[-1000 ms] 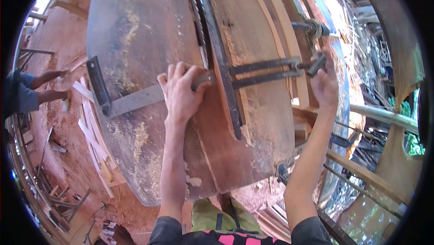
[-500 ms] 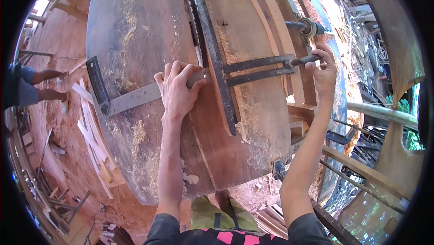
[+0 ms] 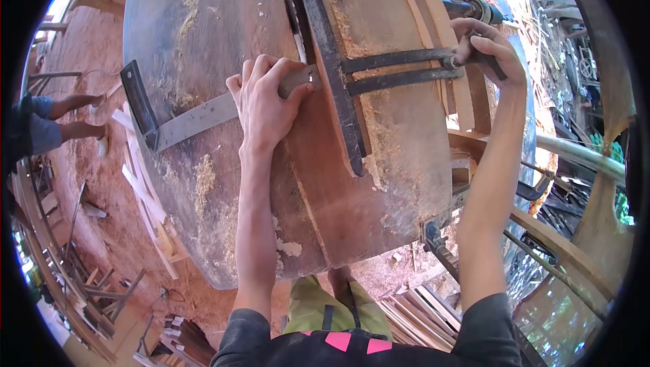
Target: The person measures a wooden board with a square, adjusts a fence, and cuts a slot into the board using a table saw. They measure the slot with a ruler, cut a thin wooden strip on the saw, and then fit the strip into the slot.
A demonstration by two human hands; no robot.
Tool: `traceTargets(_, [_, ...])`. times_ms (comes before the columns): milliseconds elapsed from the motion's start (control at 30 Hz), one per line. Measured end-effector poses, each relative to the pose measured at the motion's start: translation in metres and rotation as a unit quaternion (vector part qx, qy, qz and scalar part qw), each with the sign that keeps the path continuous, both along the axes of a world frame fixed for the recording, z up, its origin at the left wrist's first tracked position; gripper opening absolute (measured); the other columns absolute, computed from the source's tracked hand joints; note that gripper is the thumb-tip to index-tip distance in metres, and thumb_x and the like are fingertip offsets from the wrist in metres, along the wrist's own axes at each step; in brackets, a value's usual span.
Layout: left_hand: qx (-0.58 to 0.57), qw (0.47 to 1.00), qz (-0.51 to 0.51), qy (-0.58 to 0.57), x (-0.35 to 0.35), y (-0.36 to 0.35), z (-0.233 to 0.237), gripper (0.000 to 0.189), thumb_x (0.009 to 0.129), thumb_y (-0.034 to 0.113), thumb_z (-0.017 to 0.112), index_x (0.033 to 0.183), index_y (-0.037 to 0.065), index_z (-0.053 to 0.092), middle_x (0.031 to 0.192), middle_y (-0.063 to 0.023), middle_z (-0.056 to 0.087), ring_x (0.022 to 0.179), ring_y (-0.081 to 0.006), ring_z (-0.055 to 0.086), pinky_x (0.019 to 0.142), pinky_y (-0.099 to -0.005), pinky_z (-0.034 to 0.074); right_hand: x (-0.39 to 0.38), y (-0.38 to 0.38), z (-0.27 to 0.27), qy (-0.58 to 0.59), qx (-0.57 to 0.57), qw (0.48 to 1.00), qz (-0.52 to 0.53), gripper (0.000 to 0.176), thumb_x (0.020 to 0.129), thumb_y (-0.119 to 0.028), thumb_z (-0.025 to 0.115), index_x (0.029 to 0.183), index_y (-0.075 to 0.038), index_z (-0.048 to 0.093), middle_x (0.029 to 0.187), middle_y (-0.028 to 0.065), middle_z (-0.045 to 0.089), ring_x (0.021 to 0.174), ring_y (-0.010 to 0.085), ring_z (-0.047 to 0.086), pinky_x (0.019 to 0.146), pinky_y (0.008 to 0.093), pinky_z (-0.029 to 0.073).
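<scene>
At nine o'clock another person's forearms (image 3: 68, 115) reach in, well apart from the saw table (image 3: 203, 15). A steel square (image 3: 193, 122) lies flat there. The left hand (image 3: 267, 106) closes over its end, pressing the tip against the dark rail (image 3: 335, 76) beside the saw blade (image 3: 292, 25) at twelve. At two o'clock the right hand (image 3: 487, 49) is clamped on a lever (image 3: 500, 68). This looks like setting the rail; locking it calls for an unmoved square. Loose sawdust (image 3: 203, 181) could lift it.

Daylight is falling on the reddish sawdust floor (image 3: 84, 194) at frame left, where pale wooden slats (image 3: 141, 198) are lying scattered; stacked planks (image 3: 421, 313) are sitting at the bottom, and greenery (image 3: 613, 164) is showing at the right edge.
</scene>
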State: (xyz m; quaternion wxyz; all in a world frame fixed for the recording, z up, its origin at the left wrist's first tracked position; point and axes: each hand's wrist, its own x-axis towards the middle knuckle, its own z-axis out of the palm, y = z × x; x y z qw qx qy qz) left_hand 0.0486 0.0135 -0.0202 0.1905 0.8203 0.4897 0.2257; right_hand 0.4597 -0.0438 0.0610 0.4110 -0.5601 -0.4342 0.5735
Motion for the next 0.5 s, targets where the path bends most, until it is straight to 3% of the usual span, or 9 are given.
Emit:
traceTargets(33, [0.006, 1.0, -0.001, -0.005, 0.0, 0.001, 0.0, 0.035, 0.077, 0.029, 0.085, 0.109, 0.02, 0.076, 0.104, -0.0015, 0.064, 0.109, -0.0234, 0.055, 0.097, -0.0428, 0.032, 0.005, 0.0, -0.001, 0.024, -0.009, 0.999, 0.041, 0.038, 0.097, -0.025, 0.068, 0.127, -0.003, 0.062, 0.084, 0.0007, 0.065, 0.075, 0.0088, 0.06, 0.079, 0.0248, 0.05])
traceTargets(100, [-0.006, 1.0, 0.003, 0.002, 0.001, -0.001, 0.003, 0.034, 0.077, 0.029, 0.086, 0.109, 0.02, 0.077, 0.104, -0.0015, 0.065, 0.11, -0.0226, 0.055, 0.099, -0.041, 0.032, -0.004, -0.012, -0.012, 0.069, 0.02, 0.997, -0.009, 0.035, 0.097, -0.021, 0.069, 0.126, -0.002, 0.061, 0.082, 0.0021, 0.06, 0.073, 0.0071, 0.058, 0.076, 0.0226, 0.048])
traceTargets(200, [-0.013, 1.0, 0.01, 0.006, 0.002, -0.001, 0.004, 0.034, 0.078, 0.03, 0.087, 0.109, 0.019, 0.078, 0.105, -0.0014, 0.066, 0.111, -0.0218, 0.056, 0.1, -0.0391, 0.031, -0.037, -0.013, -0.01, -0.021, 0.107, 0.95, -0.294, 0.037, 0.095, -0.009, 0.07, 0.126, 0.003, 0.054, 0.08, 0.0067, 0.061, 0.064, 0.0108, 0.057, 0.062, 0.0288, 0.052])
traceTargets(233, [-0.01, 1.0, 0.01, 0.007, 0.002, 0.0, 0.004, 0.035, 0.077, 0.03, 0.087, 0.109, 0.019, 0.078, 0.105, -0.0013, 0.066, 0.111, -0.0216, 0.056, 0.1, -0.039, 0.031, -0.043, -0.008, -0.014, -0.021, 0.106, 0.95, -0.293, 0.037, 0.095, -0.009, 0.07, 0.126, 0.003, 0.054, 0.08, 0.0067, 0.061, 0.064, 0.0108, 0.057, 0.062, 0.0288, 0.052])
traceTargets(300, [-0.011, 1.0, 0.009, 0.007, 0.002, 0.002, 0.004, 0.034, 0.078, 0.031, 0.086, 0.109, 0.019, 0.078, 0.105, -0.0013, 0.066, 0.111, -0.0216, 0.056, 0.1, -0.0389, 0.031, -0.053, -0.003, -0.026, -0.101, 0.148, 0.856, -0.485, 0.038, 0.093, -0.002, 0.069, 0.124, 0.005, 0.048, 0.082, 0.0118, 0.063, 0.064, 0.0127, 0.059, 0.058, 0.0287, 0.052])
traceTargets(333, [-0.011, 1.0, 0.009, 0.004, 0.002, 0.001, 0.003, 0.034, 0.078, 0.031, 0.086, 0.108, 0.019, 0.078, 0.105, -0.0014, 0.066, 0.111, -0.0215, 0.056, 0.101, -0.0388, 0.031, -0.056, 0.0, -0.027, -0.1, 0.156, 0.837, -0.514, 0.041, 0.092, 0.003, 0.068, 0.123, 0.005, 0.041, 0.083, 0.0159, 0.064, 0.063, 0.0146, 0.061, 0.055, 0.0262, 0.05])
traceTargets(367, [-0.012, 1.0, 0.009, 0.003, 0.002, 0.001, 0.003, 0.034, 0.078, 0.031, 0.086, 0.108, 0.019, 0.078, 0.105, -0.0014, 0.066, 0.111, -0.0215, 0.056, 0.101, -0.0388, 0.031, -0.059, 0.003, -0.029, -0.101, 0.156, 0.837, -0.515, 0.041, 0.092, 0.003, 0.068, 0.123, 0.005, 0.041, 0.083, 0.0159, 0.064, 0.063, 0.0146, 0.061, 0.055, 0.0262, 0.05])
traceTargets(433, [-0.016, 1.0, 0.012, 0.008, 0.003, 0.0, 0.004, 0.033, 0.079, 0.032, 0.085, 0.109, 0.02, 0.078, 0.106, -0.0014, 0.066, 0.112, -0.0216, 0.056, 0.102, -0.039, 0.031, -0.066, 0.009, -0.029, -0.122, 0.153, 0.782, -0.592, 0.041, 0.092, 0.003, 0.066, 0.123, 0.004, 0.039, 0.081, 0.0155, 0.064, 0.065, 0.0153, 0.062, 0.054, 0.0259, 0.049])
traceTargets(500, [-0.012, 1.0, 0.009, 0.011, 0.002, 0.0, 0.003, 0.035, 0.079, 0.032, 0.085, 0.11, 0.02, 0.077, 0.106, -0.0019, 0.066, 0.113, -0.022, 0.056, 0.102, -0.0398, 0.031, -0.061, 0.01, -0.033, -0.15, 0.119, 0.788, -0.586, 0.042, 0.092, 0.001, 0.062, 0.125, 0.005, 0.036, 0.091, 0.0189, 0.066, 0.07, 0.0166, 0.064, 0.059, 0.0276, 0.051])
